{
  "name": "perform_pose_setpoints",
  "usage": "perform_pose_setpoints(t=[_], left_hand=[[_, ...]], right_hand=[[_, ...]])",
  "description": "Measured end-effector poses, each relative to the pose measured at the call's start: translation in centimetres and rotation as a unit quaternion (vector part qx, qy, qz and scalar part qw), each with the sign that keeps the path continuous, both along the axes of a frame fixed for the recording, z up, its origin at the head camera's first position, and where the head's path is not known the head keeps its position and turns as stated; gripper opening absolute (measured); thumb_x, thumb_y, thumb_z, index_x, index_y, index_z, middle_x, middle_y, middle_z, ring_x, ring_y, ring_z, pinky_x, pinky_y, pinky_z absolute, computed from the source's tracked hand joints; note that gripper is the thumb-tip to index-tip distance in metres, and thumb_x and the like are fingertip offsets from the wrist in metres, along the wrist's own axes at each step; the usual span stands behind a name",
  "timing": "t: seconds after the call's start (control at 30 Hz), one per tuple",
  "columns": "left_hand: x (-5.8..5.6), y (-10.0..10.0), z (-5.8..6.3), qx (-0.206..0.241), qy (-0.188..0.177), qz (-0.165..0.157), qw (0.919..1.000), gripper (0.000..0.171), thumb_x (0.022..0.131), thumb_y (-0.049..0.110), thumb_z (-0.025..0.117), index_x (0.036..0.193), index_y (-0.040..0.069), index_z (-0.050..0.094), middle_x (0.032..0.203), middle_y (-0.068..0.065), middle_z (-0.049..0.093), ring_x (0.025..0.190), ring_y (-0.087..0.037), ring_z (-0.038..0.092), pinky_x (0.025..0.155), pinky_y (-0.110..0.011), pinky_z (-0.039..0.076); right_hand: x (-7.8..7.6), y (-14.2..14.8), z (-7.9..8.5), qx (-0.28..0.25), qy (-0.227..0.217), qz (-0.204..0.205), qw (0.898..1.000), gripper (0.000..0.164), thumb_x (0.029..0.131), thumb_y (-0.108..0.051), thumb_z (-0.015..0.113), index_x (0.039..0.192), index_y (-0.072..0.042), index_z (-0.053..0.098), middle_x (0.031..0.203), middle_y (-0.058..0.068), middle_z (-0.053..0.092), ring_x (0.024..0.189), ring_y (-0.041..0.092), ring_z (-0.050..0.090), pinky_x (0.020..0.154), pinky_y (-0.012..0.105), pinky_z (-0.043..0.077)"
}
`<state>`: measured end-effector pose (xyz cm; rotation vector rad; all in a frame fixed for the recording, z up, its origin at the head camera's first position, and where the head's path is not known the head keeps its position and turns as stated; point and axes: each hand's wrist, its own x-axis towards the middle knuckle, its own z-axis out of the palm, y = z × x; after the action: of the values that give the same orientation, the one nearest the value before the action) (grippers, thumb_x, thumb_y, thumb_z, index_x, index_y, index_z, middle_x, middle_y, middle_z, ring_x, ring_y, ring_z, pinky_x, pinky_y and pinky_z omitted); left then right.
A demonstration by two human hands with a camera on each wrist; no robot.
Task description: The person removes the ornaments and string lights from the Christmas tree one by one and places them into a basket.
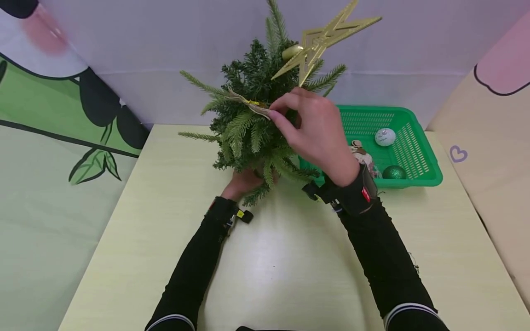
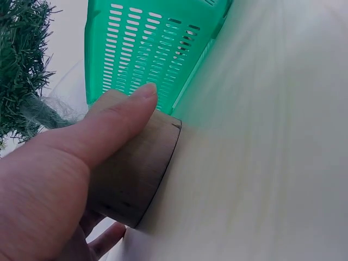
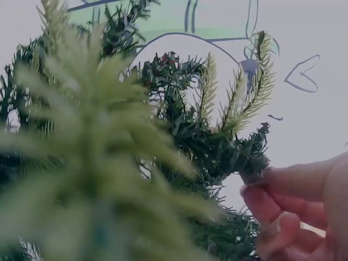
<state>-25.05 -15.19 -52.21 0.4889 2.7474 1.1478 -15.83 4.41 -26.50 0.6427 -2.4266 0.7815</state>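
A small artificial Christmas tree [image 1: 244, 124] stands on the table, with a gold star [image 1: 318, 42] and a gold ball [image 1: 292, 52] near its top. My left hand [image 1: 245, 182] grips its round wooden base [image 2: 138, 163], thumb over the upper edge, as the left wrist view shows. Between thumb and index finger, my right hand [image 1: 312, 126] pinches one end of a beige bow [image 1: 260, 109] with a yellow middle. The bow lies against the front branches. From the right wrist, green twigs [image 3: 212, 136] crowd around the pinching fingertips [image 3: 258, 198].
Right of the tree is a green plastic basket [image 1: 426, 158]. In it lie a white ball [image 1: 385, 137], a glittery green ball [image 1: 394, 172] and a pale ornament [image 1: 362, 157] partly behind my right wrist. A printed cloth [image 1: 165, 41] hangs behind the table.
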Motion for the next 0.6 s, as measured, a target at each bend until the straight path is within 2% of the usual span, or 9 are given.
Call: perform_pose_setpoints(t=[0.1,0.13,0.17,0.23,0.27,0.3,0.4,0.5,0.6], left_hand=[[-0.1,-0.1,-0.2,-0.004,0.004,-0.002,1.0000,0.062,0.104,0.024,0.052,0.163,0.027,0.034,0.141,-0.015,0.058,0.095,-0.024,0.055,0.089,-0.039,0.040],[-0.1,-0.1,-0.2,-0.006,0.002,-0.003,1.0000,0.058,0.107,0.029,0.049,0.163,0.027,0.034,0.136,-0.018,0.060,0.085,-0.023,0.055,0.088,-0.038,0.042],[-0.2,-0.1,-0.3,-0.016,0.001,-0.008,0.9998,0.057,0.109,0.034,0.045,0.164,0.027,0.032,0.140,-0.019,0.059,0.075,-0.021,0.054,0.088,-0.037,0.044],[-0.2,-0.1,-0.3,-0.018,-0.001,-0.012,0.9998,0.055,0.111,0.038,0.040,0.164,0.025,0.032,0.135,-0.022,0.060,0.058,-0.019,0.038,0.078,-0.039,0.042],[-0.1,-0.1,-0.3,-0.016,-0.006,-0.012,0.9998,0.054,0.111,0.037,0.040,0.163,0.025,0.034,0.128,-0.022,0.062,0.057,-0.018,0.031,0.077,-0.038,0.040],[-0.1,0.0,-0.3,-0.013,-0.001,-0.010,0.9999,0.053,0.111,0.035,0.041,0.162,0.024,0.036,0.140,-0.021,0.057,0.059,-0.016,0.031,0.078,-0.038,0.038],[0.1,0.1,0.0,0.003,0.005,-0.004,1.0000,0.052,0.106,0.022,0.050,0.157,0.021,0.042,0.126,-0.015,0.054,0.068,-0.019,0.031,0.078,-0.042,0.029],[0.2,0.0,0.2,-0.002,0.006,0.000,1.0000,0.034,0.102,0.016,0.052,0.136,0.017,0.051,0.109,-0.010,0.046,0.076,-0.021,0.032,0.081,-0.043,0.026],[0.1,0.1,0.2,-0.014,0.000,0.000,0.9999,0.009,0.102,0.019,0.051,0.110,0.017,0.045,0.096,-0.005,0.037,0.074,-0.021,0.030,0.082,-0.043,0.027]], right_hand=[[0.1,0.1,-0.2,-0.008,0.023,-0.006,1.000,0.020,0.105,-0.023,0.064,0.109,-0.009,0.078,0.095,0.009,0.070,0.063,0.022,0.050,0.059,0.033,0.033],[0.2,0.2,-0.3,-0.012,0.035,-0.005,0.999,0.020,0.105,-0.022,0.064,0.109,-0.008,0.077,0.095,0.010,0.070,0.064,0.022,0.051,0.059,0.033,0.033],[0.3,0.4,-0.3,-0.017,0.048,-0.004,0.999,0.019,0.104,-0.022,0.065,0.108,-0.007,0.077,0.093,0.011,0.069,0.065,0.023,0.051,0.059,0.033,0.033],[0.6,0.7,-0.6,-0.029,0.075,0.000,0.997,0.019,0.104,-0.020,0.065,0.107,-0.005,0.076,0.091,0.012,0.067,0.067,0.024,0.054,0.060,0.033,0.035],[0.8,0.9,-0.7,-0.038,0.084,0.004,0.996,0.018,0.104,-0.019,0.065,0.106,-0.004,0.076,0.090,0.012,0.066,0.068,0.024,0.054,0.060,0.032,0.035],[1.0,1.2,-0.9,-0.045,0.093,0.008,0.995,0.018,0.104,-0.018,0.065,0.105,-0.004,0.075,0.088,0.012,0.065,0.069,0.024,0.054,0.060,0.031,0.036],[1.6,1.8,-1.3,-0.060,0.112,0.018,0.992,0.018,0.105,-0.016,0.064,0.103,-0.002,0.074,0.087,0.012,0.064,0.068,0.021,0.055,0.060,0.027,0.041],[2.3,2.6,-1.7,-0.078,0.117,0.027,0.990,0.015,0.103,-0.012,0.065,0.102,0.001,0.073,0.087,0.014,0.065,0.066,0.019,0.056,0.061,0.021,0.045],[2.9,3.5,-2.3,-0.107,0.120,0.029,0.987,0.010,0.100,-0.006,0.068,0.101,0.003,0.072,0.086,0.016,0.065,0.061,0.016,0.057,0.060,0.015,0.046]])
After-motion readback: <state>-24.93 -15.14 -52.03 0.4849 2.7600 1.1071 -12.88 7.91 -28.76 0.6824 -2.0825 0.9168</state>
